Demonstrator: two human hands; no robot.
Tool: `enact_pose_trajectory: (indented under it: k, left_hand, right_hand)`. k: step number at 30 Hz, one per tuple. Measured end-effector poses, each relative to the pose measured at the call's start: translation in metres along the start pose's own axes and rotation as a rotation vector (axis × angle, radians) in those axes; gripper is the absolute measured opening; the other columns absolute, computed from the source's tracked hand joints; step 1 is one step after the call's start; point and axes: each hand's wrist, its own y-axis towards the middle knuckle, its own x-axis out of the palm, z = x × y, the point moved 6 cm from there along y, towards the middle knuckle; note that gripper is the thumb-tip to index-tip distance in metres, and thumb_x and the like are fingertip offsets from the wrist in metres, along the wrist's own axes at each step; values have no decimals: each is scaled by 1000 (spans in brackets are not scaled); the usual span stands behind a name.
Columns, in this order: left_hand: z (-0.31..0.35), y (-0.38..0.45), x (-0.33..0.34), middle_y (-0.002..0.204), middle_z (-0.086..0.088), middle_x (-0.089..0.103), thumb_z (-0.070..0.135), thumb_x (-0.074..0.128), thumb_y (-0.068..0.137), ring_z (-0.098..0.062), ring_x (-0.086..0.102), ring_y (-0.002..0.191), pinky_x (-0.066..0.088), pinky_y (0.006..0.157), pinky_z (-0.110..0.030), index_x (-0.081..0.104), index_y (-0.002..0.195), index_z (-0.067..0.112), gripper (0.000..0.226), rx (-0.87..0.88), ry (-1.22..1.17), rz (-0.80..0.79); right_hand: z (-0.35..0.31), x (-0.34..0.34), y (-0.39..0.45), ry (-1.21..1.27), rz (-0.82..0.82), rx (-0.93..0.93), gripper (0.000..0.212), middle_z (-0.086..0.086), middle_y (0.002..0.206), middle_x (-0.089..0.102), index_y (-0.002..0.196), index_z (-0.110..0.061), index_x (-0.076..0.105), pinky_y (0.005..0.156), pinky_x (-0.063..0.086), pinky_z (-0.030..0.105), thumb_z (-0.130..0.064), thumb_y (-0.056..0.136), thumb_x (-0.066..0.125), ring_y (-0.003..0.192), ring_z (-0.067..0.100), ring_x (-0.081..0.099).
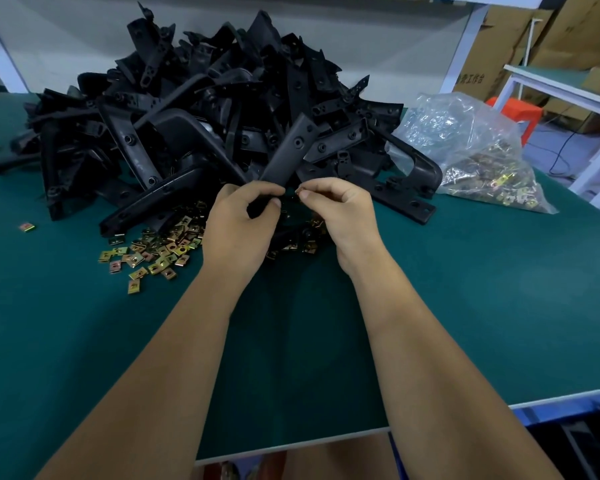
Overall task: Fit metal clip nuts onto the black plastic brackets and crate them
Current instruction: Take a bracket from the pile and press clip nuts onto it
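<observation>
Fitting is in hand: the left hand point(238, 223) grips a black plastic bracket point(286, 152) by its near end, the right hand point(338, 207) pinches 1 clip nut point(304, 194) beside it. Next, probably sliding it onto the bracket's edge. Beyond lies the bracket pile point(201, 109).

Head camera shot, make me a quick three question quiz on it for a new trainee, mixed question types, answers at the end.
1. True or false: the left hand grips a black bracket.
2. What does the right hand pinch? A) a screwdriver B) a clip nut C) the plastic bag
3. Fill in: loose clip nuts lie on the green ____ in front of the bracket pile.

Key
1. True; its near end is in the fingers, the far end points up and away.
2. B; held at the fingertips, right by the bracket's near end.
3. Table.
</observation>
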Motion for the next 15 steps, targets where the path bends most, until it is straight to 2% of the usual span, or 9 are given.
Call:
enact_pose_trajectory:
  k: [5, 9, 12, 15]
  left_hand:
    - [1, 0, 2, 105, 10, 53, 35, 63, 94, -3, 53, 103, 37, 78, -14, 68, 100, 45, 13, 21, -17, -24]
    - [1, 2, 5, 108, 6, 61, 20, 58, 97, -4, 56, 104, 43, 86, -18, 67, 92, 42, 24, 13, -107, -55]
    - [5, 4, 4, 91, 21, 64, 4, 55, 96, 9, 57, 86, 43, 77, -9, 66, 88, 35, 34, 37, -237, -58]
    - [4, 5, 6, 86, 23, 62, 0, 53, 95, 12, 55, 82, 43, 76, -6, 66, 89, 34, 37, 41, -275, -78]
  right_hand:
    - [-3, 7, -2, 2, -83, -13, 18, -10, 72, 70, 82, -16, 73, 68, 49, 14, 1, 85, 69, 70, -1, 63]
    - [0, 8, -2, 94, -77, 49, 16, -3, 73, 72, 84, -12, 72, 70, 51, 19, 3, 87, 66, 69, 6, 64]
    - [1, 5, -2, 212, -54, 85, 15, 3, 76, 74, 85, -9, 70, 70, 53, 21, 3, 88, 63, 72, 12, 67]
    - [0, 4, -3, 324, -58, 107, 13, 7, 79, 74, 87, -8, 68, 68, 54, 22, 2, 91, 60, 72, 16, 68]
